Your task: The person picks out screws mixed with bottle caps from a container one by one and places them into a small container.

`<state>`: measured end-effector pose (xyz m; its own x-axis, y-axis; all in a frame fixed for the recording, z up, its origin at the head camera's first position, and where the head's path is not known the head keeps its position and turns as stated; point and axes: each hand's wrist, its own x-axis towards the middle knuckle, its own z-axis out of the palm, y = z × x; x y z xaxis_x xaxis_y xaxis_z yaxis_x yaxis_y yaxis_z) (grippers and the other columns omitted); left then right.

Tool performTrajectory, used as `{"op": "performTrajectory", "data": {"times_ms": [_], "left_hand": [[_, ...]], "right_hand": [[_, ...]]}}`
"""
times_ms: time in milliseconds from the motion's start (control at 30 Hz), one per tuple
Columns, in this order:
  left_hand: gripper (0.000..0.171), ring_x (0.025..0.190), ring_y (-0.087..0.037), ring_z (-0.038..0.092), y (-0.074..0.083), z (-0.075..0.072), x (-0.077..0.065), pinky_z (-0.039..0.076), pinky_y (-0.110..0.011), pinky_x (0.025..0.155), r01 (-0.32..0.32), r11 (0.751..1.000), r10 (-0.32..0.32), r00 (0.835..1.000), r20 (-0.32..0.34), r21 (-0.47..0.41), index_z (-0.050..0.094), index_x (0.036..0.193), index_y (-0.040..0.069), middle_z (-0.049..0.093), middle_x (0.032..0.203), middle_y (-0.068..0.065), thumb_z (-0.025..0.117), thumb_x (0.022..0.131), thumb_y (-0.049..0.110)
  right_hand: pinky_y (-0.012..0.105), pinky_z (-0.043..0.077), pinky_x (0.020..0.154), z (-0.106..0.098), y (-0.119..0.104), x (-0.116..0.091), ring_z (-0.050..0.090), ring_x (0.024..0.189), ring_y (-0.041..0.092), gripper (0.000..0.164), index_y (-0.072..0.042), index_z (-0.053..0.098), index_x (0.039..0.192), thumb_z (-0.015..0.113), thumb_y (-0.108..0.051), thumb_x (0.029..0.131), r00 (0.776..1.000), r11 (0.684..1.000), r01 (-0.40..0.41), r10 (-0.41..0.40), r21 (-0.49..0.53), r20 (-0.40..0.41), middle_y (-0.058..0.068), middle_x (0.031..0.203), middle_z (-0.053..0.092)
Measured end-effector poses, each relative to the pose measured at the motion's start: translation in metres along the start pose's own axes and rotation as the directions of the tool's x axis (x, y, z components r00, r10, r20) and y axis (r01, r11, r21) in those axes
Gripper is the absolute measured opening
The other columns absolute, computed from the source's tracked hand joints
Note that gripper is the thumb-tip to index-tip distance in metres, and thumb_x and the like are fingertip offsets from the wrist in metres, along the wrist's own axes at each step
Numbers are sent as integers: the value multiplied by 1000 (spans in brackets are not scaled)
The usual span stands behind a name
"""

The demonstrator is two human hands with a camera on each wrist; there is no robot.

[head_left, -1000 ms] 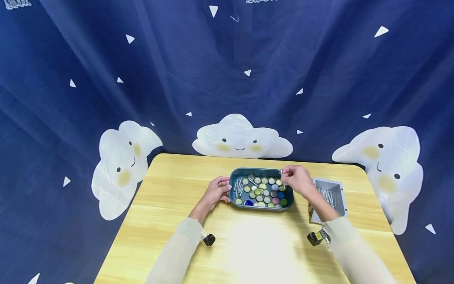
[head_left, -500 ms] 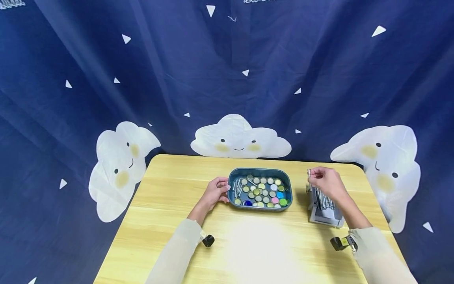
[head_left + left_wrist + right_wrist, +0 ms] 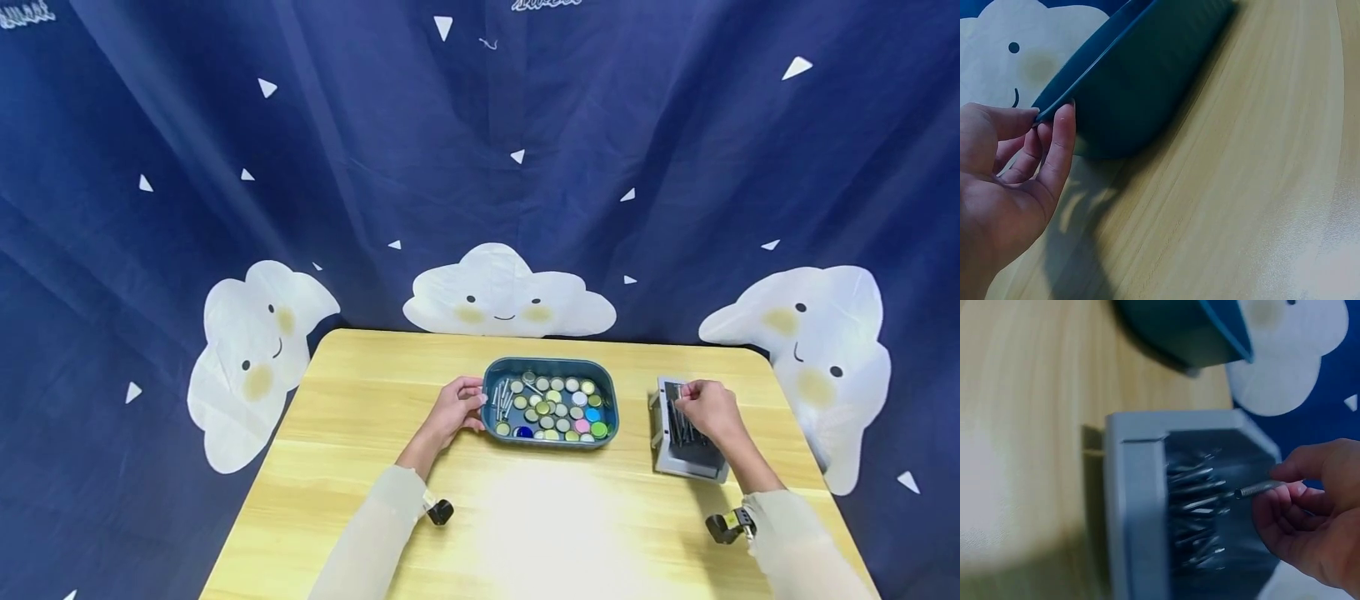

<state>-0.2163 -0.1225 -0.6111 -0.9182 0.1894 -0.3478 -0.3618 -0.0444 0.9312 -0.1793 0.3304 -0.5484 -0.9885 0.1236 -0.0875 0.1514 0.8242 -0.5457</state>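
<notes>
A dark teal tub stands on the table with several round bottle caps and a few loose metal bolts inside. My left hand pinches its left rim, thumb on the edge and fingers against the outer wall in the left wrist view. Over the grey bin to the right, my right hand holds a threaded metal bolt between thumb and fingers. Several similar bolts lie in that bin, just beside the held bolt's threaded end. The other end is hidden by my fingers.
Both containers stand on a light wooden table, a gap apart. A dark blue curtain with white cloud faces hangs right behind the table's back edge. Small black cameras are strapped to both wrists.
My right hand has moved with a bolt from the right end of the teal tub to the grey bin and lowered over it. My left hand stays on the tub's rim.
</notes>
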Motion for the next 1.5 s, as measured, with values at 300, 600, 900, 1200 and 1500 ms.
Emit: {"op": "performTrajectory", "data": {"times_ms": [300,600,900,1200,1500], "left_hand": [[42,69,-15,63,-2,0,-1,62,-26,53,-6,1000,6,1000,-2,-11,53,140,-2,59,107,-5,63,99,2],[44,70,-16,64,1,2,-4,62,-25,53,-1,1000,1,1000,0,-22,51,141,-3,59,108,-6,63,100,3],[45,71,-16,63,3,1,-3,63,-26,54,-4,1000,5,1000,10,-21,50,143,-4,59,108,-6,63,100,3],[41,72,-16,64,2,2,-2,64,-27,55,-1,1000,1,1000,5,-4,53,139,-1,59,108,-6,64,100,5],[41,71,-17,64,1,2,-5,64,-27,55,0,1000,0,1000,-9,5,53,139,-2,60,108,-7,64,100,4]], "right_hand": [[28,48,56,21,16,6,61,68,23,9,0,70,81,70,-8,84,994,997,-73,73,-12,78,10,74,68],[51,58,66,24,6,7,64,70,31,10,0,76,79,67,-4,79,997,988,-66,72,-143,35,19,81,74],[49,53,57,25,0,7,59,66,33,21,-4,65,60,59,2,79,1000,981,-12,17,-194,24,19,70,67],[36,44,53,18,-5,5,49,61,27,29,-10,52,54,58,1,81,992,979,-42,64,-198,110,10,62,56],[53,59,65,0,-21,3,68,74,36,18,6,76,91,67,-7,84,998,987,-65,68,-144,14,26,93,76]]}}
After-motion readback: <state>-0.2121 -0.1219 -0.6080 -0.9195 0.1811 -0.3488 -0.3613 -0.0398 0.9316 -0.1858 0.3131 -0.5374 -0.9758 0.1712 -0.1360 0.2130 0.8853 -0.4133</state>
